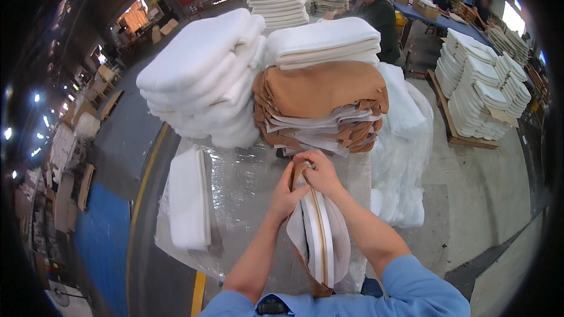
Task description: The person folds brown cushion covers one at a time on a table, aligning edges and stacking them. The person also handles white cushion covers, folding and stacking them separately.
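A brown cushion cover (301, 258) with a pale grey inner side (341, 223) lies before me, its length running from my body toward the stacks. Inside its opening sits a padded insert (318, 229), edge up, with white outer layers and a thin tan layer between them. At the far end of the cover, my left hand (286, 192) grips the left edge between thumb and fingers. My right hand (321, 174) is closed on the fabric at the far tip, close beside the left. Its fingertips are partly hidden by the folds.
Behind my hands is a pile of brown covers (326, 91), flanked by tall white padding stacks (194, 53). One folded white pad (187, 199) lies left on the plastic-wrapped table (235, 199). A co-worker (379, 20) stands beyond; a loaded pallet (464, 135) is right.
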Demonstrator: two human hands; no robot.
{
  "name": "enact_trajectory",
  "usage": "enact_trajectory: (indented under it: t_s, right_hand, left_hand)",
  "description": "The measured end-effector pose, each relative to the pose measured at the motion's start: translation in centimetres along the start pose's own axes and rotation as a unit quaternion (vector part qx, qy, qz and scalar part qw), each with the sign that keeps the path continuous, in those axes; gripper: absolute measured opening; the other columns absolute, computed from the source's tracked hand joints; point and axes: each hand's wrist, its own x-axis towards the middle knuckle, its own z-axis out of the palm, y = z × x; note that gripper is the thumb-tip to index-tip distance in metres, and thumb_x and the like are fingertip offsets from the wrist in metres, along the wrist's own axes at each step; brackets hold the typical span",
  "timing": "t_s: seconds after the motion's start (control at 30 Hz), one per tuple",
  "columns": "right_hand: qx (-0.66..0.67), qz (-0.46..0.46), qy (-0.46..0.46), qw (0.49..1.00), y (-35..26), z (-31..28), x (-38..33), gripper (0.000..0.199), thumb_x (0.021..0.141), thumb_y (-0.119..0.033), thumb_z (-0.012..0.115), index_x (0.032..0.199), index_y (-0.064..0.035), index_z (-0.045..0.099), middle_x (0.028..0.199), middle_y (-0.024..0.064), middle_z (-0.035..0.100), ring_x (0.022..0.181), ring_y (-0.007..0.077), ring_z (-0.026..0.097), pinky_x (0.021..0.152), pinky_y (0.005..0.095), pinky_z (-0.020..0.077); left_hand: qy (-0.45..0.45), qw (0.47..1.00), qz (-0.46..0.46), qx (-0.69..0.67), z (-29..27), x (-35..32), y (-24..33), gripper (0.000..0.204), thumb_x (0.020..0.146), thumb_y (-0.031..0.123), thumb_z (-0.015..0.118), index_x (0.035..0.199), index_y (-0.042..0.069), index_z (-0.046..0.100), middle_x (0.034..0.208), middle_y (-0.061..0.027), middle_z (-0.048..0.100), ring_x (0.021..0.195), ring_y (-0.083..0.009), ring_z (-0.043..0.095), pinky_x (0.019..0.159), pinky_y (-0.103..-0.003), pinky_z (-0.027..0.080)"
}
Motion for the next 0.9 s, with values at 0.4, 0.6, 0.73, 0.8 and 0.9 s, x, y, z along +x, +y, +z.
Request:
enact_trajectory:
  t_s: [0.4, 0.6, 0.73, 0.8, 0.9]
  right_hand:
    - [0.29, 0.15, -0.077, 0.942, -0.5, -0.1, 2.0, 0.021, 0.094, -0.006, 0.068, 0.114, -0.0036, 0.075, 0.114, 0.0043, 0.071, 0.104, 0.0118, 0.062, 0.087, 0.027, 0.0516]
    - [0.037, 0.052, -0.129, 0.99, -1.5, -1.4, 3.3, 0.017, 0.092, -0.007, 0.069, 0.106, -0.0003, 0.075, 0.108, 0.0062, 0.069, 0.099, 0.0153, 0.062, 0.088, 0.0287, 0.0506]
    - [0.011, 0.088, -0.113, 0.99, -2.1, -0.4, 4.1, 0.014, 0.093, -0.008, 0.07, 0.103, 0.0003, 0.075, 0.105, 0.0061, 0.068, 0.096, 0.0154, 0.062, 0.086, 0.0288, 0.0503]
    - [0.082, 0.129, -0.086, 0.985, -0.7, -0.6, 3.9, 0.013, 0.093, -0.008, 0.07, 0.102, 0.0002, 0.075, 0.105, 0.0053, 0.068, 0.095, 0.0144, 0.061, 0.085, 0.0284, 0.05]
    - [0.21, 0.153, -0.101, 0.96, 0.2, -0.7, 3.5, 0.012, 0.094, -0.008, 0.071, 0.103, 0.0001, 0.075, 0.106, 0.004, 0.068, 0.092, 0.0129, 0.059, 0.084, 0.0277, 0.0494]
  left_hand:
    - [0.167, 0.98, 0.025, 0.105, -1.2, 1.6, 0.7, 0.029, 0.106, 0.021, 0.057, 0.102, -0.005, 0.07, 0.082, -0.0067, 0.068, 0.078, -0.0112, 0.058, 0.074, -0.032, 0.049]
    - [0.192, 0.972, 0.053, 0.128, -1.1, 2.3, 0.0, 0.03, 0.106, 0.022, 0.057, 0.096, -0.005, 0.068, 0.076, -0.0058, 0.065, 0.076, -0.0121, 0.056, 0.071, -0.033, 0.048]
    - [0.201, 0.975, 0.034, 0.092, -1.9, 2.7, -0.8, 0.03, 0.107, 0.021, 0.056, 0.095, -0.004, 0.069, 0.078, -0.0029, 0.065, 0.075, -0.0107, 0.055, 0.07, -0.031, 0.047]
    - [0.187, 0.982, -0.003, 0.004, -0.7, 2.9, -0.3, 0.029, 0.107, 0.02, 0.056, 0.095, -0.003, 0.07, 0.081, -0.001, 0.065, 0.075, -0.0097, 0.054, 0.07, -0.029, 0.046]
    - [0.2, 0.978, -0.025, -0.055, -0.1, 2.6, 0.5, 0.027, 0.108, 0.019, 0.056, 0.097, -0.002, 0.069, 0.085, 0.0009, 0.066, 0.077, -0.008, 0.055, 0.07, -0.027, 0.046]
